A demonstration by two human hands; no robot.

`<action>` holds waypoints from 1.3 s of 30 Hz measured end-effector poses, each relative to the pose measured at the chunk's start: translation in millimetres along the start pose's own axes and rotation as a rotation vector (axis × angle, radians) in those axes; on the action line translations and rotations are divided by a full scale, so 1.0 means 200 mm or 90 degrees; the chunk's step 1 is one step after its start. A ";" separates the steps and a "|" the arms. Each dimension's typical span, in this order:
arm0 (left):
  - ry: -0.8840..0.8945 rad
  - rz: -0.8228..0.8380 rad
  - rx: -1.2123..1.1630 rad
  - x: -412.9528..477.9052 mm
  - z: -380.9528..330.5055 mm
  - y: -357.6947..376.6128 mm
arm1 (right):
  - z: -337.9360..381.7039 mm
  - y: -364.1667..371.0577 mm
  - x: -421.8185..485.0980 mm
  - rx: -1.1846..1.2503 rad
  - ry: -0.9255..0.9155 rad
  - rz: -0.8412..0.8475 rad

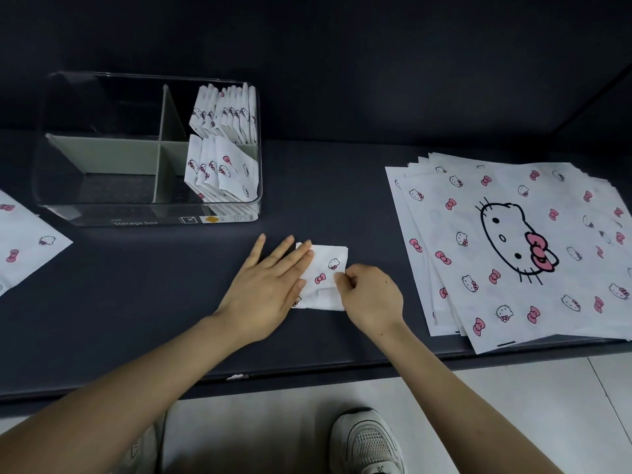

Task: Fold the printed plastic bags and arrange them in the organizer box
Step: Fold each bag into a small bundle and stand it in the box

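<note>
A small folded white bag (325,268) printed with pink bows and cat faces lies on the dark table in front of me. My left hand (270,285) presses flat on its left part with straight fingers. My right hand (367,295) pinches the bag's right edge between thumb and fingers. A clear organizer box (61,200) with grey dividers stands at the back left. Several folded bags (222,138) stand upright in its two right compartments; the left compartments hold nothing.
A stack of flat printed bags (513,248) lies at the right, reaching the table's front edge. Another flat bag (24,241) shows at the far left. A dark wall backs the table. Tiled floor and my shoes are below.
</note>
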State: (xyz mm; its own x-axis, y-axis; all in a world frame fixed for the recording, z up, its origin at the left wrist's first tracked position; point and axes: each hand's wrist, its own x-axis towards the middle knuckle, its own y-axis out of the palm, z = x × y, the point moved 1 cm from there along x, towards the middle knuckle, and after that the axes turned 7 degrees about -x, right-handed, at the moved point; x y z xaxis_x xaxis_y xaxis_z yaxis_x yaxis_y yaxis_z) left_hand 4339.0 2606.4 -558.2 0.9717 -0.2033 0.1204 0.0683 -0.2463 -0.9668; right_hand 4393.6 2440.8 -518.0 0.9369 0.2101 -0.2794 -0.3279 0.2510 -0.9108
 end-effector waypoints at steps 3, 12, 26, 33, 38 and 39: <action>-0.008 0.015 0.015 -0.01 0.00 0.00 | 0.00 -0.01 0.00 0.006 0.003 -0.004; -0.078 0.021 0.032 -0.03 -0.09 0.01 | -0.09 0.14 -0.15 -0.141 -0.054 -0.351; -0.170 -0.023 -0.017 -0.03 -0.19 0.04 | -0.03 0.05 -0.12 0.091 0.129 -0.064; -0.171 -0.014 -0.080 -0.04 -0.18 0.03 | 0.01 -0.08 -0.07 0.162 0.098 0.059; -0.251 -0.141 -0.357 -0.05 -0.15 -0.12 | 0.04 -0.21 -0.12 0.472 0.033 0.085; -0.290 -0.146 -0.441 -0.05 -0.14 -0.17 | 0.04 -0.24 -0.12 0.497 0.014 0.113</action>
State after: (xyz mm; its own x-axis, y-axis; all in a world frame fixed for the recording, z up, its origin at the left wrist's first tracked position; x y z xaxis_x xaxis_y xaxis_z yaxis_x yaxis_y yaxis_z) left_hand 4319.8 2590.9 -519.6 0.9570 0.2858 0.0503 0.2645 -0.7878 -0.5563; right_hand 4385.2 2431.4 -463.9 0.8625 0.2916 -0.4137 -0.4544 0.8061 -0.3792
